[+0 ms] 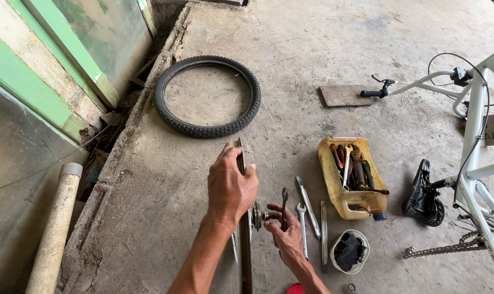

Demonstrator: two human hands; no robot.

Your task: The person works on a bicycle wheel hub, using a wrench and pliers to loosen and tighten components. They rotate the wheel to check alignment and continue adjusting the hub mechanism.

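A bare bicycle wheel rim (244, 245) stands upright on edge on the concrete floor, seen edge-on. My left hand (230, 188) grips the top of the rim and steadies it. My right hand (285, 237) holds a dark wrench (284, 207) at the wheel's hub and sprocket (256, 215), on the rim's right side. The lower part of the wheel is cut off by the frame edge.
A black tyre (208, 97) lies flat further away. Loose spanners (309, 209) lie right of my hand, beside a cut yellow jug of tools (351, 177) and a small round tub (349, 251). A white bicycle frame (473, 158), upside down, with saddle (424, 195) and chain (443, 249), is at right. A pipe (56, 228) leans left.
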